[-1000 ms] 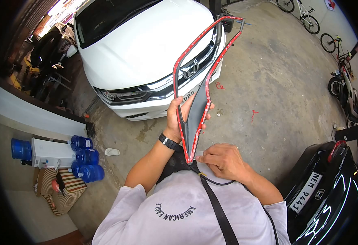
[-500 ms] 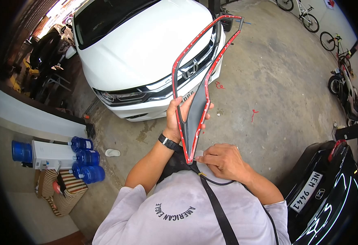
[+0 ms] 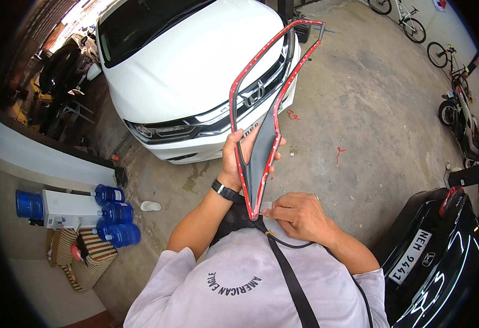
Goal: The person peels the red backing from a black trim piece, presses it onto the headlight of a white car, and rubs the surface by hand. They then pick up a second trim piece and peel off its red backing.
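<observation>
My left hand (image 3: pixel 231 159) is wrapped round a black car light trim (image 3: pixel 263 143), an open frame with a solid lower part. The trim is upright in front of my chest, its narrow tip pointing down at me. Red-backed adhesive tape (image 3: pixel 277 143) runs along its edges. My right hand (image 3: pixel 300 214) is closed, with thumb and forefinger pinched right beside the trim's lower tip. Whatever lies between those fingertips is too small to make out.
A white car (image 3: pixel 195 65) stands ahead, its front towards me. Behind on the right is a black car (image 3: pixel 430 262). Red tape scraps (image 3: pixel 340 154) lie on the concrete floor. Blue water bottles (image 3: pixel 116 212) are at left, near a white slipper (image 3: pixel 150 205). Bicycles (image 3: pixel 414 28) line the right wall.
</observation>
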Motion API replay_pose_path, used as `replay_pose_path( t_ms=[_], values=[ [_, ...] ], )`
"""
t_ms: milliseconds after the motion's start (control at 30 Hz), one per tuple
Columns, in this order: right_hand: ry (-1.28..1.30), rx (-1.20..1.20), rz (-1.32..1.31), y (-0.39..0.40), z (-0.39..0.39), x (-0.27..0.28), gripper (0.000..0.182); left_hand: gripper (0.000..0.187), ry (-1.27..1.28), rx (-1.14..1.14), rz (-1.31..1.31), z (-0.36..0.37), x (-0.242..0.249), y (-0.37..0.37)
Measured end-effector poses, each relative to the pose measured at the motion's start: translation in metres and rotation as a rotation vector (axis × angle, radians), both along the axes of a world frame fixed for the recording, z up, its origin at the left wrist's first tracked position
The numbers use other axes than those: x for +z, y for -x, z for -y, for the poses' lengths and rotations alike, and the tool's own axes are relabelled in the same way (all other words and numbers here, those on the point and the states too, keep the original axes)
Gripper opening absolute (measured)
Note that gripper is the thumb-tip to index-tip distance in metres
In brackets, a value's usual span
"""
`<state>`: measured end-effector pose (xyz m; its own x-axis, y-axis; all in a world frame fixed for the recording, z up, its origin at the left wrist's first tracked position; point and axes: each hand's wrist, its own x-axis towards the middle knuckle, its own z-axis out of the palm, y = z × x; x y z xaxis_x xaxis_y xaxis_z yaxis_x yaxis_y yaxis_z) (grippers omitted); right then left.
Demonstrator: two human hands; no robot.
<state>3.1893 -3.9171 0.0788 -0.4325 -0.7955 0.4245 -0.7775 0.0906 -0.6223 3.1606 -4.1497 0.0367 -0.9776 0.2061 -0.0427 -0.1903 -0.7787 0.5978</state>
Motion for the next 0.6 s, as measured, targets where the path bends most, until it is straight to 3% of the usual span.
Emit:
replay_pose_path(
  t_ms=[600],
  values=[
    [-0.047, 0.013, -0.013, 0.0007, 0.0011, 0.0051, 0.019, 0.109, 0.03, -0.01, -0.018, 0.0004, 0.0031, 0.0026]
  ],
)
